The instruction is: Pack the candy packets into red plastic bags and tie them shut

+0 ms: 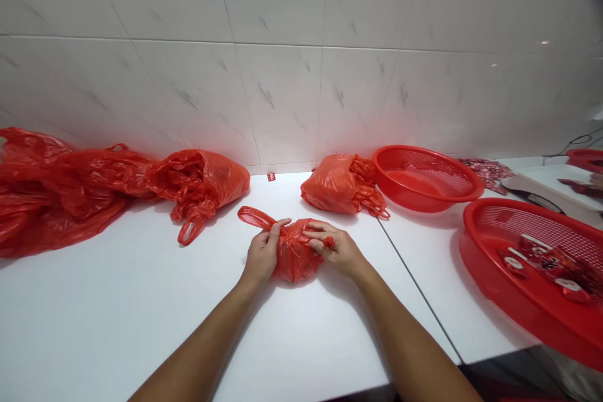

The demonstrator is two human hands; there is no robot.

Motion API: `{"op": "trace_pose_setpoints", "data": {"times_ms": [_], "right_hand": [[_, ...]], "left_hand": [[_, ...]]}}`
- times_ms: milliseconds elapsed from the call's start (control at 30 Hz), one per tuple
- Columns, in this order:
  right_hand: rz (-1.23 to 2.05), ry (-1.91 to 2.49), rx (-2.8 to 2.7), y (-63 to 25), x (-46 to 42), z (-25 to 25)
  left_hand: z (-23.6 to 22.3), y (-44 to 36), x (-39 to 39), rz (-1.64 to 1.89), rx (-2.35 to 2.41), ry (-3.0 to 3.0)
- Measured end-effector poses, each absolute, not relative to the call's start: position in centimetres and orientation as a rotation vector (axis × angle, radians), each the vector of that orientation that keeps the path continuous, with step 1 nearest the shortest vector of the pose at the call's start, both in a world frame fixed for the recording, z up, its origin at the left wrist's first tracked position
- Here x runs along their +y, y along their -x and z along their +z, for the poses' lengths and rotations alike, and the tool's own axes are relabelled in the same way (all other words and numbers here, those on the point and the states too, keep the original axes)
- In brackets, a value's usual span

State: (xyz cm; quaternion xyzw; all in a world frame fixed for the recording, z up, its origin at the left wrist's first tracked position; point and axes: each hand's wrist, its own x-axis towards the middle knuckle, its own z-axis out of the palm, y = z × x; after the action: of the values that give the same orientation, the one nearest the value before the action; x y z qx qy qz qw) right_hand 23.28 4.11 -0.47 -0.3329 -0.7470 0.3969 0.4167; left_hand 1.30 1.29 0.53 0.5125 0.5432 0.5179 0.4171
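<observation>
Bare forearms (205, 333) extend forward, left fingers (273, 237) and right fingers (324, 226) clamped on a red bag (295, 264).

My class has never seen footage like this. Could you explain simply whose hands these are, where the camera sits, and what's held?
No machine here: a person works bare-handed. The single picture comes from a camera worn on that person's head, looking forward and down. The left hand and right hand hold a small red plastic bag at the white table. Behind it sit a left bag and a right bag, with crumpled red plastic farther left. On the right are a far red basket and a near red basket with packets inside. The held bag's contents are hidden.
</observation>
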Motion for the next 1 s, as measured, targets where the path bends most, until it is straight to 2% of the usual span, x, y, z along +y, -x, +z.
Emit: {"op": "trace_pose_setpoints", "data": {"times_ms": [167,433,500,600,700,800,900,1000], "right_hand": [[0.784,0.948,-1.870,-23.1,4.0,-0.2],[0.652,1.083,-1.821,-23.6,4.5,0.3],[0.703,1.112,-1.790,-23.7,4.6,0.1],[0.841,1.068,-1.773,-23.8,4.7,-0.2],[0.896,1.014,-1.841,-23.5,4.3,-0.3],[0.994,1.005,-1.867,-22.7,3.4,0.0],[1.047,0.967,-1.842,-22.0,2.6,0.5],[1.031,1.003,-1.863,-21.8,2.4,0.7]], "left_hand": [[1.4,-1.3,1.6,1.428,1.236,-1.125],[1.0,-1.4,2.0,1.496,1.128,-0.923],[1.0,-0.9,2.0,1.490,1.179,-1.024],[1.4,-0.2,1.5,1.458,1.307,-1.535],[1.7,-0.4,0.5,1.339,1.380,-2.200],[1.3,-1.6,-0.6,1.061,1.467,-2.568],[0.5,-2.9,-1.1,0.752,1.613,-2.595],[0.0,-3.2,-1.0,0.639,1.736,-2.487]]}}
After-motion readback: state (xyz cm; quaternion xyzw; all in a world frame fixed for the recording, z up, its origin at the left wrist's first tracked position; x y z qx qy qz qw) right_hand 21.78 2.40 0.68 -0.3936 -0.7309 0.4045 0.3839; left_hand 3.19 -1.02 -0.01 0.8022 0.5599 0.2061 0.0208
